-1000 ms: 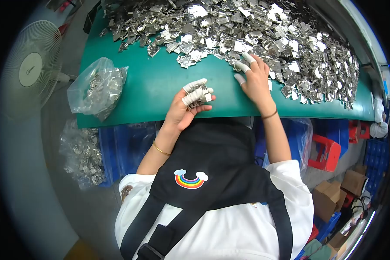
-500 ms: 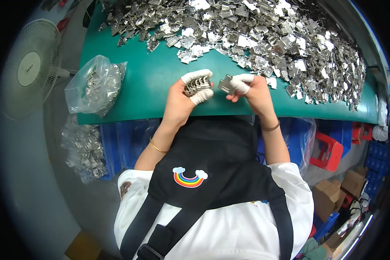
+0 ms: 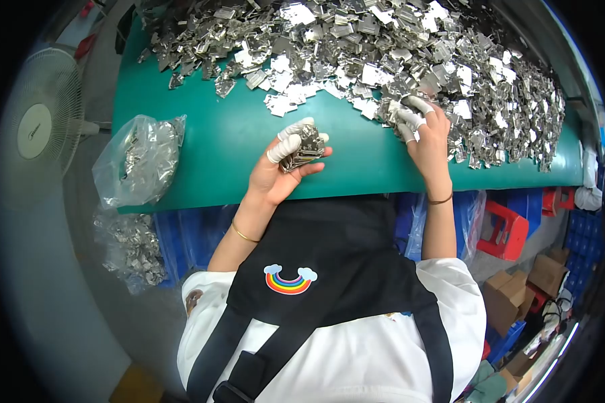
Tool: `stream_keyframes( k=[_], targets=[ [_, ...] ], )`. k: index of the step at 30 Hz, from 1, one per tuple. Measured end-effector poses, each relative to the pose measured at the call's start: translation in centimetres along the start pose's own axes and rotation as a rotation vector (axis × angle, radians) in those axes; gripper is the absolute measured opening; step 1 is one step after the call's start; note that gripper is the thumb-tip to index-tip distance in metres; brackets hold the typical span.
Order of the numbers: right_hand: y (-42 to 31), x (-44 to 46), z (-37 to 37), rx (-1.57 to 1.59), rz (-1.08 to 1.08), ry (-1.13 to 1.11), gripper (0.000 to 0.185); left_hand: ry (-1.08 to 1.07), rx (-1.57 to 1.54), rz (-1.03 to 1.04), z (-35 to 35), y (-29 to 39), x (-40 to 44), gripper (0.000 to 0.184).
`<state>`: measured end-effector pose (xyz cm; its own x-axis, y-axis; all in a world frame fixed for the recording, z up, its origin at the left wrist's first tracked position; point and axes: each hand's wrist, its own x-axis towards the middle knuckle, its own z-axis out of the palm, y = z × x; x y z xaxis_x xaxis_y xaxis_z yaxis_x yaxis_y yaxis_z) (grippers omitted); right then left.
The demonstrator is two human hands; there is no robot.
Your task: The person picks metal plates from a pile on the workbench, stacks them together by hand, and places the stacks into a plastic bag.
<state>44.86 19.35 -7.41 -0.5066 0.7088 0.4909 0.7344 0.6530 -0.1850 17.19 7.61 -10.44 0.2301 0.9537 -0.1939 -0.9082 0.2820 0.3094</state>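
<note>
My left hand (image 3: 273, 169) is closed around a stack of small stamped metal plates (image 3: 305, 149), held above the green table near its front edge. White finger cots cover some of its fingertips. Over at the edge of the heap of loose metal plates (image 3: 356, 40), my right hand (image 3: 426, 131) reaches in with its white-capped fingers apart and bent. Its fingertips touch plates at the heap's near side. Whether any plate is between those fingers is hard to make out.
A clear plastic bag of metal plates (image 3: 141, 161) sits on the green table (image 3: 215, 148) at the left. Below it hangs another filled bag (image 3: 131, 248). A fan (image 3: 37, 127) stands at far left. Red stools (image 3: 507, 232) and cardboard boxes (image 3: 507, 302) are at right.
My right hand has moved right and away from my body, from beside the left hand to the heap; the single plate it held no longer shows there. My left hand has turned and lowered slightly.
</note>
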Motion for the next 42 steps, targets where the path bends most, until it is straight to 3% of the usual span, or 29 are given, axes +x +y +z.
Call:
stream_keyframes(
  k=[3,6,9,12,14,16,19,21,26,28,29,31,32,35,38,39,41,42],
  targets=[
    [-0.9,0.4,0.0,0.286,0.141,0.044,0.014,0.006,0.103,0.031,0.3,-0.2,0.6,0.045],
    [-1.4,0.3,0.9,0.455,0.288,0.053,0.012,0.075,0.238,0.044,1.1,-0.6,1.3,0.051],
    [-1.7,0.3,1.3,0.423,0.375,0.059,0.012,0.092,0.296,0.047,1.4,-0.5,1.9,0.047],
    [-1.8,-0.5,0.9,0.325,0.222,-0.088,0.012,0.113,0.357,0.006,1.4,0.1,2.0,0.046],
    [-1.8,-0.8,1.2,0.290,0.232,-0.065,0.013,0.144,0.394,-0.012,1.5,0.4,2.0,0.047],
    [-2.0,-0.4,1.3,0.306,0.305,0.038,0.015,0.150,0.390,0.007,1.3,0.4,2.1,0.048],
    [-3.1,0.3,0.2,0.401,0.417,-0.081,0.026,0.165,0.378,0.040,0.9,0.7,1.9,0.048],
    [-3.7,0.7,0.5,0.399,0.068,-0.048,0.047,0.167,0.365,0.045,0.7,0.9,1.8,0.048],
    [-4.8,-0.1,2.7,0.252,-0.151,-0.164,0.041,0.164,0.372,0.040,0.3,1.4,1.3,0.049],
    [-5.3,0.1,2.8,0.280,-0.081,-0.101,0.033,0.166,0.354,0.051,0.5,1.4,1.1,0.047],
    [-6.0,-0.3,2.0,0.430,0.265,-0.218,0.026,0.161,0.338,0.064,0.7,1.4,1.2,0.046],
    [-6.2,0.0,1.8,1.269,0.775,-0.294,0.040,0.168,0.365,0.082,1.6,1.3,1.1,0.047],
    [-6.1,0.4,1.6,1.467,0.909,-0.356,0.050,0.172,0.397,0.096,2.0,1.2,1.1,0.048],
    [-6.3,1.0,1.8,1.633,1.064,-0.377,0.050,0.164,0.454,0.113,2.8,0.8,1.3,0.047],
    [-7.8,1.5,2.3,1.466,0.918,-0.297,0.051,0.220,0.564,0.260,3.0,-0.8,1.9,0.048],
    [-8.1,1.0,3.0,1.320,0.756,-0.336,0.041,0.258,0.643,0.299,2.8,-1.5,2.3,0.048],
    [-10.8,1.7,2.4,0.869,0.434,-0.210,0.031,0.276,0.696,0.419,2.5,-2.4,3.0,0.046],
    [-11.2,1.8,2.3,0.796,0.370,-0.166,0.030,0.272,0.637,0.441,2.3,-2.5,3.3,0.047]
  ],
)
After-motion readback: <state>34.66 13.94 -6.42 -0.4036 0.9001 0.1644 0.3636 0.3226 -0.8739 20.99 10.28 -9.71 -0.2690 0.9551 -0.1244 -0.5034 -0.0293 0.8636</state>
